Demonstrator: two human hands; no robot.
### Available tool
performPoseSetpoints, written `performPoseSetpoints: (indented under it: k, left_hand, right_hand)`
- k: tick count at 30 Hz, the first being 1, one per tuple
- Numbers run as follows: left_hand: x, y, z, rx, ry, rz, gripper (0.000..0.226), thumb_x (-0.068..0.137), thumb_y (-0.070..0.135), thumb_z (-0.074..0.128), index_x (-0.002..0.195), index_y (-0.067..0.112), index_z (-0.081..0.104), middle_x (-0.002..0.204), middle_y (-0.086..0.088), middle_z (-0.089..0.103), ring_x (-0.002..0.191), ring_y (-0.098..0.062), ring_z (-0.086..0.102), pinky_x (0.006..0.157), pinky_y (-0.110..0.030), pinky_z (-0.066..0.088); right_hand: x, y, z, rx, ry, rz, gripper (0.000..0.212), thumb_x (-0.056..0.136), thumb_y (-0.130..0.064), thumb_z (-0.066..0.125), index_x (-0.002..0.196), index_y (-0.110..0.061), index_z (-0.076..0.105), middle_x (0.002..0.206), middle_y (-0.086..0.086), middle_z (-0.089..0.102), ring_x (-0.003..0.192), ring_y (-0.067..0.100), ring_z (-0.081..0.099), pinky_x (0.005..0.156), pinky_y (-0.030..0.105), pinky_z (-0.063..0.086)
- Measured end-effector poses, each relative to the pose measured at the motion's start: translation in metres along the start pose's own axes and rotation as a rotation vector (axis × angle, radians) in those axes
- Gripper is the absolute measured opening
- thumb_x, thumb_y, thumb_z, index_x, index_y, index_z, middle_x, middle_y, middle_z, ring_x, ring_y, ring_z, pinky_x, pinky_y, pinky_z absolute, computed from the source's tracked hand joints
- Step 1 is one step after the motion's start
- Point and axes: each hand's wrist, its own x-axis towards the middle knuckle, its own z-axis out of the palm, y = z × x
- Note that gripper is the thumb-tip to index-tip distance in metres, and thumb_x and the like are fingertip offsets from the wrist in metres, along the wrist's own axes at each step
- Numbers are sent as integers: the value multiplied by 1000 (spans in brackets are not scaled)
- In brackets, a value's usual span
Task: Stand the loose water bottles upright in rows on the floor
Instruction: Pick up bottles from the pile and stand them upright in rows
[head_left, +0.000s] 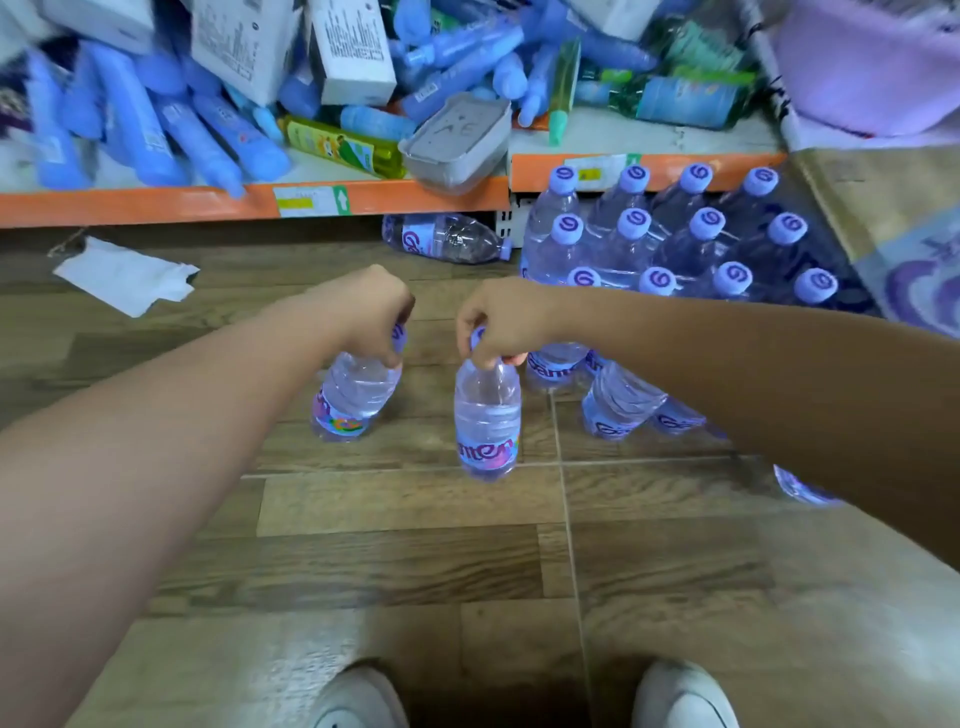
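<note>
Two hands are gripping bottles by their caps over the wood-look floor: left hand closing its fingers on a tilted bottle, right hand pinching an upright one. Rows are standing beside; one bottle is lying under the cluttered orange shelf.

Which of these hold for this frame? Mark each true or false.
1. Each hand grips a clear plastic water bottle by its purple cap: left hand, right hand. True.
2. The left-hand bottle stands straight. False: it tilts.
3. A bottle lies on its side under the orange shelf edge. True.
4. The crumpled white paper sits on the shelf. False: it lies on the wood-pattern floor.
</note>
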Motion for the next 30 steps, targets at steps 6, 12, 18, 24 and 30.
performPoseSetpoints:
  k: [6, 12, 18, 24, 30]
  left_hand:
    - [-1, 25, -10, -93, 34, 60, 31, 65, 30, 79, 81, 17, 56, 68, 2, 48, 76, -27, 59, 69, -34, 51]
    - [4, 58, -19, -174, 117, 153, 33, 67, 30, 80, 82, 16, 55, 78, -2, 56, 74, -22, 52, 68, -32, 46]
    - [9, 79, -28, -227, 189, 186, 37, 69, 26, 79, 95, 9, 58, 84, 0, 50, 80, -19, 45, 67, -26, 34]
    - [9, 72, -18, -226, 185, 171, 37, 68, 27, 79, 95, 12, 58, 85, 1, 52, 82, -20, 48, 70, -31, 43]
    - [8, 65, -15, -237, 168, 135, 34, 68, 26, 79, 93, 13, 60, 84, 0, 54, 82, -22, 52, 72, -33, 46]
  right_hand:
    - [-30, 19, -4, -239, -37, -4, 26, 69, -6, 67, 64, -30, 60, 97, 11, 72, 87, 24, 66, 84, 38, 53]
    - [-49, 34, -15, -368, 37, 11, 14, 76, -6, 67, 88, -13, 71, 83, -2, 61, 72, 15, 53, 51, 14, 38]
    - [-54, 43, -20, -406, 77, 70, 27, 78, -8, 68, 104, -10, 64, 97, 5, 64, 82, 21, 51, 61, 25, 40]
    - [-49, 40, -13, -425, 55, 69, 25, 78, -6, 66, 103, -7, 63, 108, 13, 62, 81, 24, 51, 59, 25, 40]
    - [-53, 37, -13, -440, 39, 77, 26, 80, -5, 66, 106, -6, 61, 93, 6, 53, 65, 17, 46, 48, 20, 31]
